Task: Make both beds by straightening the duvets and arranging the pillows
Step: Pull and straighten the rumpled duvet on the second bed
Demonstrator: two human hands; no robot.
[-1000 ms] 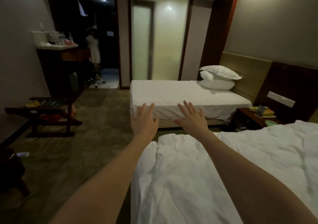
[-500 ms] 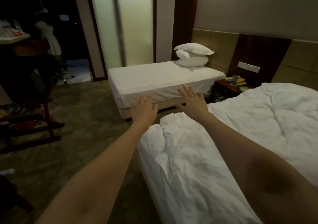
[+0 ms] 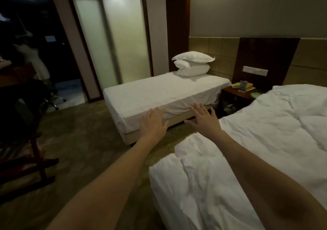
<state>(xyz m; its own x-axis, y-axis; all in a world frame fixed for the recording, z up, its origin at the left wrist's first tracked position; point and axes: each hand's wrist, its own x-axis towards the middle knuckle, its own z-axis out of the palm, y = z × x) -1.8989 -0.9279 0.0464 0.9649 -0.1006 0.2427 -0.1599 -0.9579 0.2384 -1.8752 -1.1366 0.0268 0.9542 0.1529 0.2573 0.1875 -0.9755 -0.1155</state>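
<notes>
Two single beds stand side by side. The near bed at the right carries a crumpled white duvet [image 3: 238, 159] whose corner hangs over the foot end. The far bed [image 3: 159, 93] shows only a smooth white sheet, with white pillows [image 3: 192, 64] stacked at its headboard. Both my arms are stretched forward in the air. My left hand [image 3: 153, 122] and my right hand [image 3: 205, 118] have straight spread fingers, hold nothing, and hover above the carpet between the beds, just past the near duvet's corner.
A dark wooden nightstand [image 3: 237, 95] with small items sits between the headboards. A wooden luggage rack [image 3: 26, 159] stands at the left on the patterned carpet [image 3: 85, 150]. A dark doorway [image 3: 44, 52] and a frosted glass panel [image 3: 109, 44] lie beyond.
My view has swung right and dipped toward the beds, and the far bed looks nearer. Both hands stay spread and empty, reaching forward as before.
</notes>
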